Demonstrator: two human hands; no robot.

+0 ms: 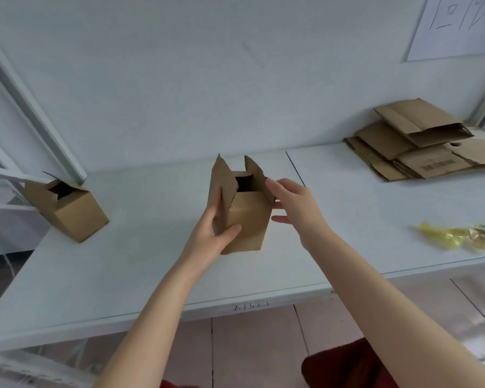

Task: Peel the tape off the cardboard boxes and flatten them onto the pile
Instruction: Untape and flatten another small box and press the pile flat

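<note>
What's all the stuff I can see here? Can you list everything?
held box: one, brown, centre of table, top flaps open
left box: one, brown, table's left end, tilted, top open
pile: one stack of flattened brown cardboard, right rear of table
tape: one crumpled yellowish wad, right front of table
table: one, white, against the wall
paper: one white sheet, on the wall, upper right
red cloth: one, bottom edge, below the table
left hand: bare, grips the held box's left side
right hand: bare, straight fingers touch the held box's right side
</note>
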